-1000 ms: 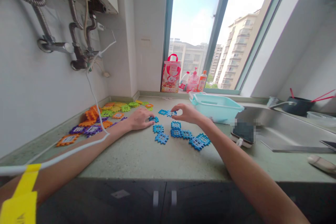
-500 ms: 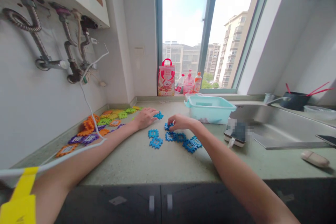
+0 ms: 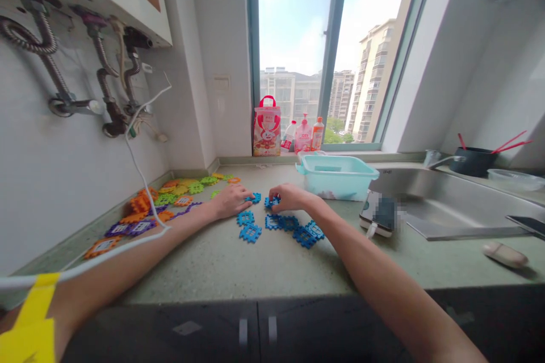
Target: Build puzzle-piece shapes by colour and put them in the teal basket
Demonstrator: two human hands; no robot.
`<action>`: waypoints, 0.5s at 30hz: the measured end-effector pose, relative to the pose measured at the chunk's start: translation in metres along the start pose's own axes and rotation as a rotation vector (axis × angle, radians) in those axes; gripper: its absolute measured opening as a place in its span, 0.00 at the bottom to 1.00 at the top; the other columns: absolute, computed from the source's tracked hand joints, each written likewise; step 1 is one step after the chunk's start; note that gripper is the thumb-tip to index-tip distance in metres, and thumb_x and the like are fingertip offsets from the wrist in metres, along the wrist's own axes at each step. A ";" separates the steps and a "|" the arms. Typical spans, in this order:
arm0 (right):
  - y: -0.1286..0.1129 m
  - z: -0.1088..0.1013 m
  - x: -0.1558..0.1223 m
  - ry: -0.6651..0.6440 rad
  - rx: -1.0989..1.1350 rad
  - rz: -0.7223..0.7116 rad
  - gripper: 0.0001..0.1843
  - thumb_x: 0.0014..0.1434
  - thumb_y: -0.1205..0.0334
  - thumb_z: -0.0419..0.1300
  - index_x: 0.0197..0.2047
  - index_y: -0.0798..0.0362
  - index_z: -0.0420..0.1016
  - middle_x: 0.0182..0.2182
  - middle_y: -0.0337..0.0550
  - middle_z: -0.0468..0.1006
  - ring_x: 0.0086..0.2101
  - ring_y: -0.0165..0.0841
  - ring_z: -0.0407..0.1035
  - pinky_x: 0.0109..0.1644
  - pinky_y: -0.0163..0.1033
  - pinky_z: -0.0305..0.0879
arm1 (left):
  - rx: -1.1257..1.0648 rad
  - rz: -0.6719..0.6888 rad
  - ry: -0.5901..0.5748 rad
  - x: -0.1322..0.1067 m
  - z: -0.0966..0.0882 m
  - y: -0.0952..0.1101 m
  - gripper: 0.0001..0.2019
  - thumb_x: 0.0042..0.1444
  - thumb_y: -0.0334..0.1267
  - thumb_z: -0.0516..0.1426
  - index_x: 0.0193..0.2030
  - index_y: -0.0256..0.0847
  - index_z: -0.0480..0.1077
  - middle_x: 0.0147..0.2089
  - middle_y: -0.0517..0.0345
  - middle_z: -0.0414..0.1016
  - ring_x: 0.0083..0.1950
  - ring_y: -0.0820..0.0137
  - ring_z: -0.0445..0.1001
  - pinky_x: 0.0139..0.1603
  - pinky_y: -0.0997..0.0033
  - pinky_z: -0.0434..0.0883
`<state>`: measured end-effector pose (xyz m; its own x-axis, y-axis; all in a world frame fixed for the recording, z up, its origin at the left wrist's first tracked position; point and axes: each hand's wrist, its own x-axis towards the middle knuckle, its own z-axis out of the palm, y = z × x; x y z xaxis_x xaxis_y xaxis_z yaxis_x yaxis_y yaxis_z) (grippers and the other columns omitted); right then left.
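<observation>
- At the bottom edge, dark cabinet doors (image 3: 213, 326) with two pale handles (image 3: 272, 330); at the lower left, a yellow tag (image 3: 29, 334) on a white cable (image 3: 102, 255) that runs across the left forearm.
- In the centre, on the speckled countertop (image 3: 191, 275), two loose blue pieces (image 3: 250, 233) with toothed edges lie flat, touching or nearly so.
- Just right of them, a straggling blue row (image 3: 290, 223) ends in two overlapping pieces towards the right forearm.
- Beyond these, the left hand (image 3: 232, 201) lies low, palm down, its fingertips at the edge of the left blue piece (image 3: 256, 198); whether they grip it I cannot tell.
- Level with it, the right hand (image 3: 289, 197) has bent fingers over the right blue piece (image 3: 268, 202), partly hiding it; pinched or only touched, I cannot tell. A gap separates the two pieces.
- Left of centre, orange, purple, green and yellow pieces (image 3: 142, 203) spread in an overlapping heap.
- Right of centre, a phone (image 3: 380, 212), a turquoise basin (image 3: 340, 178) and a steel sink (image 3: 451, 201).
- Farthest, a pink bag (image 3: 267, 131) and bottles (image 3: 304, 136) before the window (image 3: 293, 22).
</observation>
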<state>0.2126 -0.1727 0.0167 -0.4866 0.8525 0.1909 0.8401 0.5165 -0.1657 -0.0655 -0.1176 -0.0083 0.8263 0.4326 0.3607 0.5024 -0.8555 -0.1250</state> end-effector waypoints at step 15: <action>-0.027 0.036 0.016 0.301 0.197 -0.265 0.14 0.60 0.62 0.69 0.51 0.48 0.81 0.45 0.45 0.82 0.47 0.39 0.76 0.57 0.44 0.68 | -0.124 -0.086 0.140 -0.024 -0.023 0.004 0.18 0.70 0.52 0.56 0.52 0.40 0.76 0.47 0.49 0.80 0.50 0.59 0.77 0.56 0.59 0.68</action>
<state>0.1733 -0.1706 -0.0111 -0.5627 0.6426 0.5201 0.6199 0.7442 -0.2488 -0.0894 -0.1383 0.0038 0.7341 0.4693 0.4908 0.5272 -0.8494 0.0237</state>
